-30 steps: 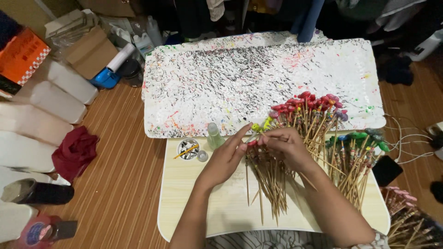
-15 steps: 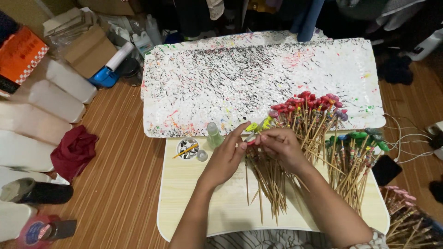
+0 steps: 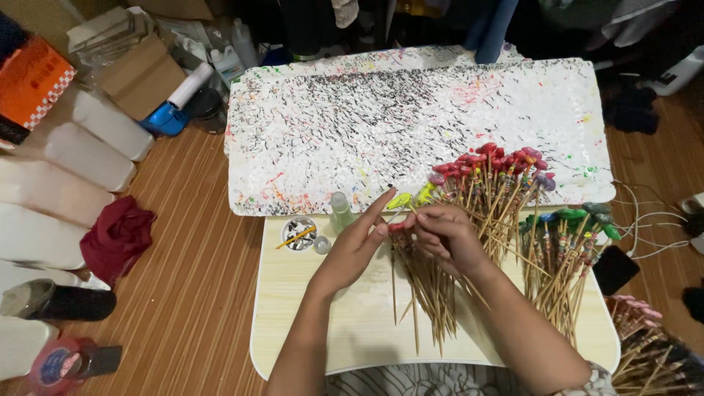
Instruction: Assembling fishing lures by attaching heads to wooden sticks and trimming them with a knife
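My left hand [image 3: 352,248] and my right hand [image 3: 444,235] meet over a pale wooden board [image 3: 323,330]. Both pinch a thin wooden stick with a small red tip [image 3: 397,226], held just above a loose pile of bamboo sticks [image 3: 429,301]. My left fingers are stretched forward, and my right fingers curl round the stick. Red-tipped sticks [image 3: 488,165] fan out behind my right hand. Sticks with yellow-green tips [image 3: 411,198] lie just beyond my fingers. Green-tipped sticks [image 3: 568,235] lie to the right.
A white foam sheet [image 3: 411,117] speckled with paint and holes lies beyond the board. A small bottle [image 3: 340,211] and a round tin [image 3: 298,233] stand at the board's far edge. White bottles [image 3: 51,183], a red cloth [image 3: 116,238], a dark phone [image 3: 614,270] and cables lie around.
Both hands have stayed in the same place over the stick pile. The fingers have shifted only slightly around the red-tipped stick.
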